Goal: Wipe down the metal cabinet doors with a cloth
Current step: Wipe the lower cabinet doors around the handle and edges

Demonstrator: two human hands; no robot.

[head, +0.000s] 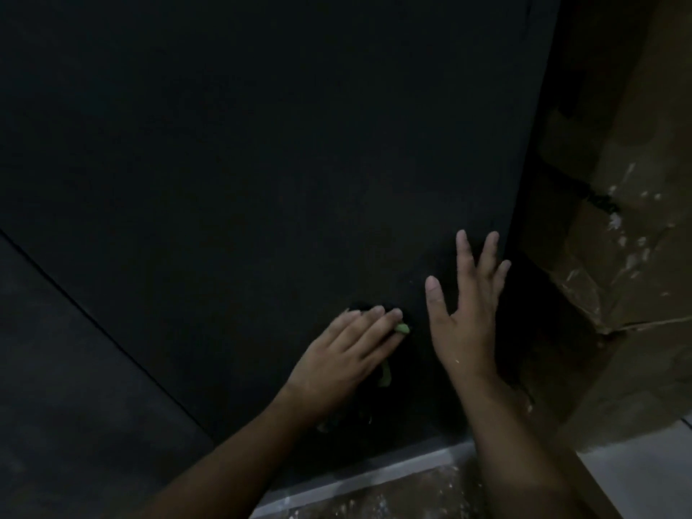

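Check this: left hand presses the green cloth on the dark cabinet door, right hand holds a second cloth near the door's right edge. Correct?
Wrong on the right hand: in the head view it holds no cloth, fingers spread and empty near the right edge of the cabinet door; the left hand does press the green cloth there.

Both bare forearms are stretched forward from the bottom edge. The left hand (348,354) is laid palm-down, its fingers (374,325) held straight and close together, angled up to the right. The right hand (468,316) is set just beside it and higher, palm flat, fingers spread and pointed upward, thumb (434,294) splayed out leftward. The two hands are seen apart, not touching.
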